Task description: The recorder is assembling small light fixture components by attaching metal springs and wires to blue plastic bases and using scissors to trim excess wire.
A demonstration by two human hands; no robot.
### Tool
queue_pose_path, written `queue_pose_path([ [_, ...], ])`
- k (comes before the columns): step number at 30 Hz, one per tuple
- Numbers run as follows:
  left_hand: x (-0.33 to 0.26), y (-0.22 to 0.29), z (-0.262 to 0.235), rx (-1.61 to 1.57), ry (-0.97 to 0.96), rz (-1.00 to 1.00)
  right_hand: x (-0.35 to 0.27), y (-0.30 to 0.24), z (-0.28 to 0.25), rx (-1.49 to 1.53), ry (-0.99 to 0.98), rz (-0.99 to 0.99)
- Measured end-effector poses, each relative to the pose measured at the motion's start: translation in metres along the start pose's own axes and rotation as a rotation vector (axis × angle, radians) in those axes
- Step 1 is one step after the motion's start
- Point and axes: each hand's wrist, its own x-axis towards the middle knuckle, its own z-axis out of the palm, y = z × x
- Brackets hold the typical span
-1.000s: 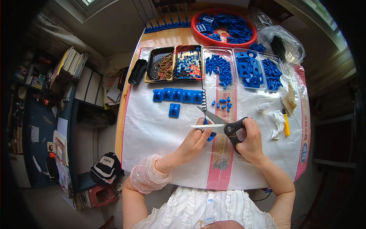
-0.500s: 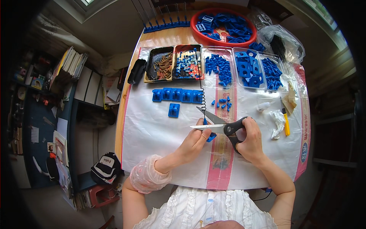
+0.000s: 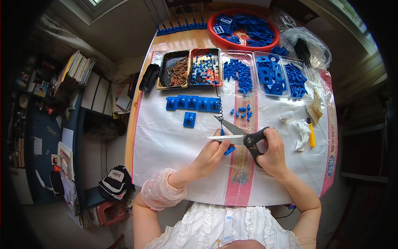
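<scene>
White plastic sheeting with red stripes covers the wooden desk (image 3: pixel 139 120) in the head view; shelves of books and papers stand to the person's left, and a dark cap lies on the floor below them. Along the far side sit a red round basin (image 3: pixel 215 39) of blue parts, a black tray of brown screws (image 3: pixel 173 69), a red tray of small blue pieces (image 3: pixel 204 68), and clear trays of blue clips (image 3: pixel 265 74); a row of blue blocks (image 3: pixel 192 103) lies nearer, with a single blue block (image 3: pixel 189 119) just in front of it. The left hand (image 3: pixel 212 154) has its fingers pinching a small blue part (image 3: pixel 228 150) near the middle of the desk; a thin coiled spring (image 3: pixel 218 103) rises from that spot. The right hand (image 3: pixel 273 153) has its fingers closed through the black handles of the scissors (image 3: pixel 238 135); the blades are parted, touching the blue part. A yellow-handled knife (image 3: pixel 311 135) lies well right, beside crumpled white wrapping.
</scene>
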Motion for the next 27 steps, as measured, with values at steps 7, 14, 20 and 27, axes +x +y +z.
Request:
queue_pose_path([
  [7,0.0003,0.0025,-0.0002,0.004,-0.013,0.042,0.0005,-0.0003,-0.0011,0.0,-0.002,-0.007],
  [14,-0.0004,0.0025,-0.0016,-0.037,-0.023,-0.005,0.0001,0.0004,0.0004,0.004,0.008,-0.009],
  [20,0.0005,0.0019,0.001,-0.055,-0.011,0.016,0.0004,0.0003,-0.0004,0.001,-0.001,-0.007],
  [27,-0.0008,0.0037,-0.004,-0.072,-0.07,-0.057,0.0009,-0.0017,-0.0009,0.016,0.003,-0.002],
])
